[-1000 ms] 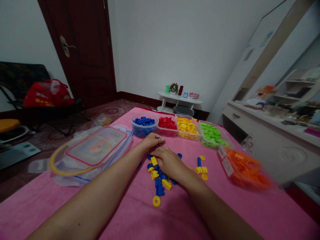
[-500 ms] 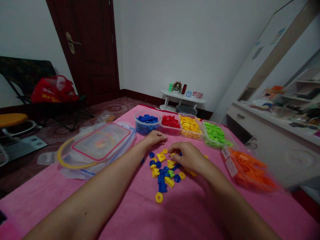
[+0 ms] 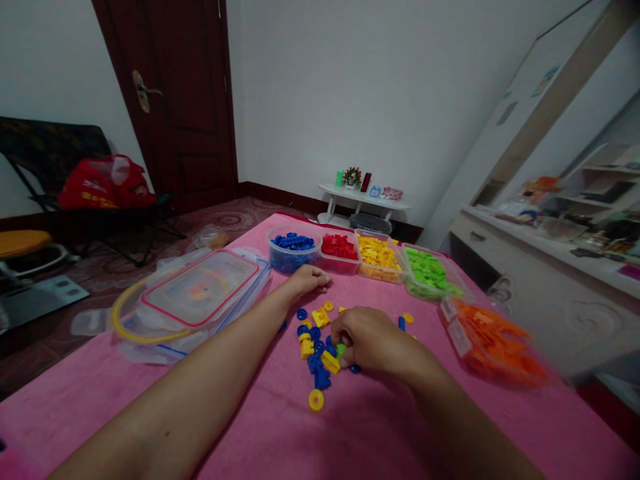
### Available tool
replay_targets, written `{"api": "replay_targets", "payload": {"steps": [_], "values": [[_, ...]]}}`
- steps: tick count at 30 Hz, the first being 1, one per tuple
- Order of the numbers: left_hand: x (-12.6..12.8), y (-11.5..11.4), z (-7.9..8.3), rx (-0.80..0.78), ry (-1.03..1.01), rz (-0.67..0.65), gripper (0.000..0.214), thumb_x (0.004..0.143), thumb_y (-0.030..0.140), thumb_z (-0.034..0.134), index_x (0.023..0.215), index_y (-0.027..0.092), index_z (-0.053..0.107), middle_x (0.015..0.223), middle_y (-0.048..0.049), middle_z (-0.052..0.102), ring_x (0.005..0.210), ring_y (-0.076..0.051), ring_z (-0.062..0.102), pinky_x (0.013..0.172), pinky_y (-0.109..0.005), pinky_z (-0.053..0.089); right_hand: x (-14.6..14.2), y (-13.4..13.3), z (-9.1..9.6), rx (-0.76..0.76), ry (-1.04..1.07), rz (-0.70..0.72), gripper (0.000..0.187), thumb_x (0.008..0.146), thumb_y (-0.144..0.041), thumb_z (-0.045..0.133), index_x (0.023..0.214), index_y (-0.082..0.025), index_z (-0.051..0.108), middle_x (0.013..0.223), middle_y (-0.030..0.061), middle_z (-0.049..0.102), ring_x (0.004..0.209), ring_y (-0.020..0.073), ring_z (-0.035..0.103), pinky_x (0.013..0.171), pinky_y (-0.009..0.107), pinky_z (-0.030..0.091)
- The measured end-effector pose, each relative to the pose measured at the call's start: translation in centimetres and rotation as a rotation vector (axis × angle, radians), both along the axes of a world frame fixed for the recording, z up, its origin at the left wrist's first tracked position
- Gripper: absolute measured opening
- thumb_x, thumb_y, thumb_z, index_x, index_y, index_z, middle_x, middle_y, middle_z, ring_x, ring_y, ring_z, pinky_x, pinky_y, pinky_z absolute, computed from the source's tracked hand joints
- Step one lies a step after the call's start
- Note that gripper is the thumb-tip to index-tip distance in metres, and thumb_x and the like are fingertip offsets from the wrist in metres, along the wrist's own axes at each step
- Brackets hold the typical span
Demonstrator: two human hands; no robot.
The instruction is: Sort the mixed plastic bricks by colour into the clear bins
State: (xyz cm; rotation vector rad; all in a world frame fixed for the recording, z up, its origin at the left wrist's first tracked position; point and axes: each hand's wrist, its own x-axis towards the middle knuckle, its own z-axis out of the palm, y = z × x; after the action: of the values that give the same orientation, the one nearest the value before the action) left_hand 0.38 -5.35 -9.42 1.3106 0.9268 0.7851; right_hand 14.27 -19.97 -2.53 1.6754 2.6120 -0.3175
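Note:
A scatter of small blue and yellow plastic pieces (image 3: pixel 316 347) lies on the pink tablecloth (image 3: pixel 300 433), with one yellow ring (image 3: pixel 315 399) nearest me. My right hand (image 3: pixel 367 340) rests on the right side of the pile, fingers curled and pinched on a small green piece (image 3: pixel 341 349). My left hand (image 3: pixel 309 278) lies knuckles-up just behind the pile, beside the blue tub (image 3: pixel 293 249); its fingers are curled loosely on the cloth and I see nothing in them.
Tubs of red (image 3: pixel 339 251), yellow (image 3: pixel 379 255) and green pieces (image 3: pixel 429 270) line the far edge. An orange-filled tub (image 3: pixel 495 341) sits right. Stacked clear lids (image 3: pixel 195 293) lie left. A white dresser (image 3: pixel 545 280) stands to the right; a door, chair and red bag left.
My right hand slid from the far side of the pile back toward me and closed on a green piece. The left hand stayed near the blue tub. The view shifted slightly.

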Motion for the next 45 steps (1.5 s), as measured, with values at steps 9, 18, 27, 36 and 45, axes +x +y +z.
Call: {"api": "replay_targets", "payload": {"steps": [9, 18, 27, 36, 45], "values": [[0.3, -0.3, -0.1, -0.001, -0.019, 0.026, 0.012, 0.068, 0.018, 0.069, 0.071, 0.007, 0.069, 0.065, -0.0042, 0.066, 0.051, -0.005, 0.054, 0.054, -0.017, 0.042, 6.9, 3.4, 3.2, 0.029, 0.254, -0.330, 0.009, 0.069, -0.017, 0.059, 0.074, -0.017, 0.067, 0.065, 0.0003, 0.066, 0.058, 0.0116, 0.058, 0.055, 0.023, 0.040], [0.4, -0.5, 0.6, -0.037, -0.021, 0.039, 0.009, 0.070, 0.016, 0.066, 0.070, 0.008, 0.068, 0.065, -0.0046, 0.066, 0.049, -0.005, 0.053, 0.053, -0.018, 0.041, 11.3, 7.5, 4.7, 0.600, 0.205, -0.577, 0.015, 0.070, -0.032, 0.066, 0.082, -0.023, 0.064, 0.082, 0.0034, 0.064, 0.080, 0.0223, 0.058, 0.076, 0.039, 0.043], [0.5, -2.8, 7.0, 0.254, 0.048, -0.059, 0.015, 0.072, 0.024, 0.065, 0.074, 0.009, 0.068, 0.062, -0.0014, 0.062, 0.054, -0.007, 0.052, 0.053, -0.018, 0.039, -6.9, -1.1, -2.4, 0.266, 0.318, 0.217, 0.053, 0.072, -0.042, 0.067, 0.116, -0.015, 0.057, 0.120, 0.0112, 0.056, 0.108, 0.0247, 0.049, 0.094, 0.040, 0.037], [0.5, -4.9, 11.1, 0.373, -0.024, -0.008, 0.016, 0.075, 0.022, 0.060, 0.078, 0.008, 0.068, 0.066, -0.0019, 0.063, 0.047, -0.004, 0.045, 0.049, -0.017, 0.035, -7.7, -1.0, -3.4, 0.335, 0.031, 0.347, 0.038, 0.087, -0.045, 0.048, 0.104, -0.015, 0.064, 0.116, 0.0136, 0.057, 0.112, 0.0284, 0.044, 0.097, 0.048, 0.030], [0.4, -1.3, 5.8, 0.524, 0.201, -0.032, 0.020, 0.074, 0.026, 0.056, 0.072, 0.009, 0.067, 0.058, -0.0007, 0.057, 0.053, -0.009, 0.049, 0.051, -0.019, 0.036, 0.5, 2.6, -3.7, 0.376, 0.176, -0.123, 0.025, 0.086, -0.027, 0.051, 0.104, -0.018, 0.065, 0.105, 0.0091, 0.065, 0.099, 0.0206, 0.056, 0.091, 0.035, 0.038]]}}
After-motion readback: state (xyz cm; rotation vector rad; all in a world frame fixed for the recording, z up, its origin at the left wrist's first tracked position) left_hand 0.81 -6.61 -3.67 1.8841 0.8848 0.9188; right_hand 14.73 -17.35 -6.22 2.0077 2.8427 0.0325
